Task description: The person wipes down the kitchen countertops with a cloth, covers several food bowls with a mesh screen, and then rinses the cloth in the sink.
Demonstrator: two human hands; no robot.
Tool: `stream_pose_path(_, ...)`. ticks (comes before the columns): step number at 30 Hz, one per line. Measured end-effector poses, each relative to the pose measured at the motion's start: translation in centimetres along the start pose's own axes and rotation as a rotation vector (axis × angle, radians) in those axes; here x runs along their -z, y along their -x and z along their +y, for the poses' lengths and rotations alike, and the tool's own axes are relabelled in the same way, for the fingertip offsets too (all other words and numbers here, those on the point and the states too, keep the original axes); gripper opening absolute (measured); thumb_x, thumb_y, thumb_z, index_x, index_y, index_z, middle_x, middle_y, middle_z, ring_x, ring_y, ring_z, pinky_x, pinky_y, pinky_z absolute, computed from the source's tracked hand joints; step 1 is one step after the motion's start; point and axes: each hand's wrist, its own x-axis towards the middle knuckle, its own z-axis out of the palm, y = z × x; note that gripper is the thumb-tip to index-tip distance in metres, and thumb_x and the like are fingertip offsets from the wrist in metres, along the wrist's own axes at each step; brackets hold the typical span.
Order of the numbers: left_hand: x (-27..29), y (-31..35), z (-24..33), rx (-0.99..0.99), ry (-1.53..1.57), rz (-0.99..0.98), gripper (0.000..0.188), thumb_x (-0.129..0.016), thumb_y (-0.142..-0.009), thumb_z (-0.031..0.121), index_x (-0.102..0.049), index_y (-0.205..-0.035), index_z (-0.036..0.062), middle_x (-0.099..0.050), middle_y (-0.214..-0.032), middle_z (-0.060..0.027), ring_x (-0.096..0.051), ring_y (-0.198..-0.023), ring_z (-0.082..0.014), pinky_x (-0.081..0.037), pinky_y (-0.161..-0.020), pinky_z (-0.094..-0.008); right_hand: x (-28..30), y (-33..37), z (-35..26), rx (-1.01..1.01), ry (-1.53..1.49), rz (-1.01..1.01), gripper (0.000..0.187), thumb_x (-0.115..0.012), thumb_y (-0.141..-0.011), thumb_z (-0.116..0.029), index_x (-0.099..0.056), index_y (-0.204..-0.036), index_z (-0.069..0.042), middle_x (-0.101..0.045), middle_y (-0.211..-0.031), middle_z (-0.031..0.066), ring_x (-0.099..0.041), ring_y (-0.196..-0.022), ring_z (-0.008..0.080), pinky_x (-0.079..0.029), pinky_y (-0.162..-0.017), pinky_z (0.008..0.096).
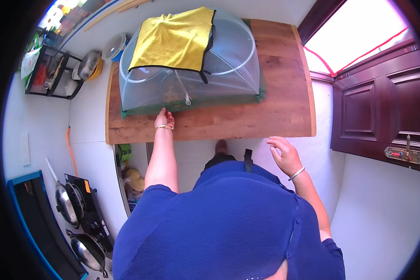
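Observation:
A mesh food cover [228, 86] with white ribs and a green lower edge stands on the wooden table [284, 93]. Over its top lies a yellow cloth [172, 39] with dark edging. My left hand [165, 119], with a bracelet at the wrist, is at the cover's near edge, its fingers closed on the green trim. A white pull cord [187, 99] hangs down the cover's front, just right of that hand. My right hand [285, 156], a silver bangle on its wrist, is off the table's near right edge, fingers loosely bent and holding nothing.
At the right stands a dark red door [378, 112] with a metal handle. A black rack [49, 72] and a round lidded container [114, 46] are at the far left. Pans and a wok [87, 252] sit on a black stove [95, 219] at the lower left.

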Motion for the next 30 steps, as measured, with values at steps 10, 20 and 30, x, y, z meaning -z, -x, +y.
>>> stream_pose_path(10, -0.4, 3.0, -0.1, 0.122, 0.214, -0.054, 0.011, -0.054, -0.088, 0.008, -0.049, -0.094, 0.001, -0.058, -0.083, -0.0119, -0.063, -0.068, -0.0229, -0.057, -0.055, -0.0294, -1.1, -4.3, -2.6, 0.123, 0.054, -0.015, 0.019, -0.057, -0.081, -0.001, -0.062, -0.099, -0.003, -0.059, -0.106, 0.0136, -0.061, -0.092, 0.0251, -0.05, -0.08, 0.0316)
stream_pose_path(20, -0.8, 3.3, -0.3, -0.071, -0.277, -0.083, 0.028, -0.06, -0.079, -0.003, -0.042, -0.099, 0.001, -0.058, -0.083, -0.0109, -0.063, -0.065, -0.0205, -0.056, -0.051, -0.0292, -1.7, -7.6, -5.9, 0.232, 0.196, -0.016, 0.033, -0.057, -0.081, -0.011, -0.055, -0.114, -0.009, -0.053, -0.118, 0.0116, -0.053, -0.107, 0.0282, -0.045, -0.089, 0.0366)
stream_pose_path(30, -1.2, 3.6, -1.0, -0.222, -0.404, -0.008, 0.029, -0.065, -0.075, 0.003, -0.04, -0.088, -0.0011, -0.055, -0.074, -0.0122, -0.058, -0.048, -0.0186, -0.051, -0.038, -0.0285, -9.6, -30.3, -20.7, 0.88, 0.616, 0.33, 0.046, -0.052, -0.083, -0.017, -0.044, -0.128, -0.008, -0.04, -0.136, 0.0116, -0.034, -0.129, 0.0295, -0.028, -0.103, 0.0453)
